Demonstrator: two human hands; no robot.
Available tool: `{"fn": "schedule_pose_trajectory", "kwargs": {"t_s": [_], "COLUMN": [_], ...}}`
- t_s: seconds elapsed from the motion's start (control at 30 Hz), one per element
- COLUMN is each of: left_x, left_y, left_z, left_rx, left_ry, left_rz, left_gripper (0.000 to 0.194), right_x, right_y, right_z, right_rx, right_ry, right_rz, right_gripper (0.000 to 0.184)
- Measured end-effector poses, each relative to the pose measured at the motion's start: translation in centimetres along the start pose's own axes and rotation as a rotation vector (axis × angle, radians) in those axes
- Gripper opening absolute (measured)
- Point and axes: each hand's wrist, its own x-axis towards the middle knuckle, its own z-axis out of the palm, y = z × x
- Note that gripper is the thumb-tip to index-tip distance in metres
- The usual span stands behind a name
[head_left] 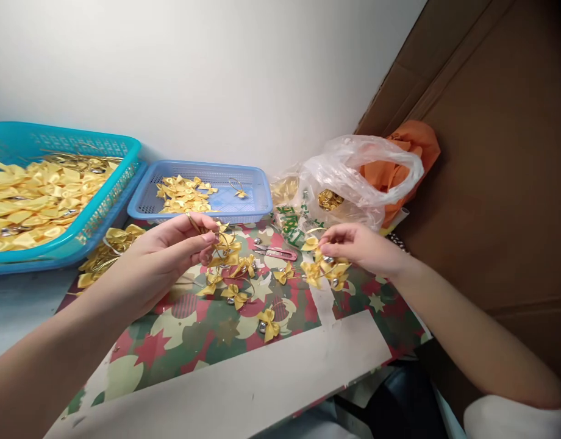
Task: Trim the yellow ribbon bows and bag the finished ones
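Observation:
My left hand [184, 241] is closed in a pinch on thin gold cord loops, with yellow ribbon bows [228, 251] just beside and below the fingertips. My right hand [363, 247] pinches at a yellow ribbon bow [310, 244]; a small cluster of bows with silver bells [313, 274] sits directly under it. Whether that cluster hangs from the fingers or lies on the table I cannot tell. Between and in front of my hands, several belled bows lie loose, among them one bow [270, 325] nearest me. Pink thread snips [280, 253] lie between the hands.
A turquoise basket [134, 146] full of yellow bows stands at left. Beside it is a blue basket [257, 177] with fewer bows. Behind my right hand are a clear plastic bag [349, 158] and orange material [415, 143]. Cardboard [500, 158] rises at right. Patterned paper [171, 329] covers the table.

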Motion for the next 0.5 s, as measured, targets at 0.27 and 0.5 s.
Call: {"fn": "schedule_pose_trajectory", "kwargs": {"t_s": [0.27, 0.5], "left_x": [-0.5, -0.5], "left_y": [0.2, 0.2], "left_z": [0.2, -0.2], "left_rx": [-0.053, -0.059], "left_ry": [-0.03, -0.033], "left_rz": [0.003, 0.007], "left_gripper": [0.018, 0.016], "right_x": [3.9, 5.2], "right_y": [-0.2, -0.5], "right_z": [6.2, 7.8], "right_rx": [0.055, -0.038], "right_ry": [-0.226, -0.189], "right_rz": [-0.029, -0.041], "right_gripper": [0.024, 0.017]}}
